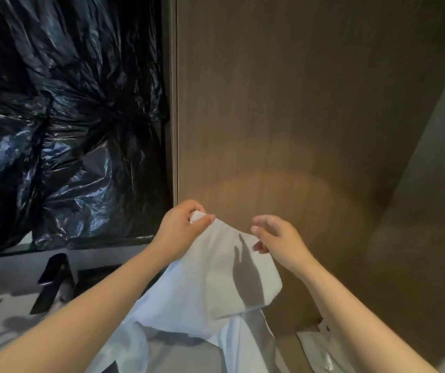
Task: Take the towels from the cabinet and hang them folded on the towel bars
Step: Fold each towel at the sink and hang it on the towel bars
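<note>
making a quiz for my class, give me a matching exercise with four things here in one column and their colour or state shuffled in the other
1 towel
2 plastic sheet
3 wood panel
4 left hand

a brown
b grips a towel corner
c glossy black, crinkled
d white, hanging down

Pairs: 1-d, 2-c, 3-a, 4-b

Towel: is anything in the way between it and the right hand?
No, nothing visible is in the way. The right hand is right at the top edge of the white towel; whether it touches it is unclear. The left hand pinches the other corner. No towel bar is in view.
</note>
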The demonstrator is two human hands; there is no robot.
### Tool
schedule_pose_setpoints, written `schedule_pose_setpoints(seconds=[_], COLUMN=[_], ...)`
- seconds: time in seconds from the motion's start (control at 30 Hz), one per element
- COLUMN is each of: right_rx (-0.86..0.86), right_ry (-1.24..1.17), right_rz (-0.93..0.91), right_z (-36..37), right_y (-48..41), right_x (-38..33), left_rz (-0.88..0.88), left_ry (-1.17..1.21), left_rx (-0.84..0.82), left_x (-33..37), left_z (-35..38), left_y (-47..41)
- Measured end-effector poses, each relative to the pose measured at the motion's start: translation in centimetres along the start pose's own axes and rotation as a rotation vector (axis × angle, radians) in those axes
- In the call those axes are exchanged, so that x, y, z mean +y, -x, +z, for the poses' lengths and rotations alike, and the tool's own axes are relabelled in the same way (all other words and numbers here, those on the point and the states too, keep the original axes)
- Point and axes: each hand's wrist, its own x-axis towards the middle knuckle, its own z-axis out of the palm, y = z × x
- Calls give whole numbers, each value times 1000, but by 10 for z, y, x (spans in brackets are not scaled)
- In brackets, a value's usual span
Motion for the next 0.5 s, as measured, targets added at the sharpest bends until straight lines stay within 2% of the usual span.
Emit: schedule_pose_setpoints(seconds=[0.1, 0.23, 0.37, 0.5], right_rx=[-90, -174, -205, -199], right_ry=[-44, -85, -48, -54], right_rz=[-103, -108, -103, -110], right_z=[26, 48, 58, 64], right_y=[27, 45, 51, 55], right_x=[-1, 2, 5, 5], left_rz=[-35, -88, -106, -206], left_ry=[45, 175, 228, 306], left_rx=[-40, -77, -70, -83], left_x=[-7, -13, -16, -19], left_z=[13, 19, 16, 12], left_y=[22, 52, 70, 87])
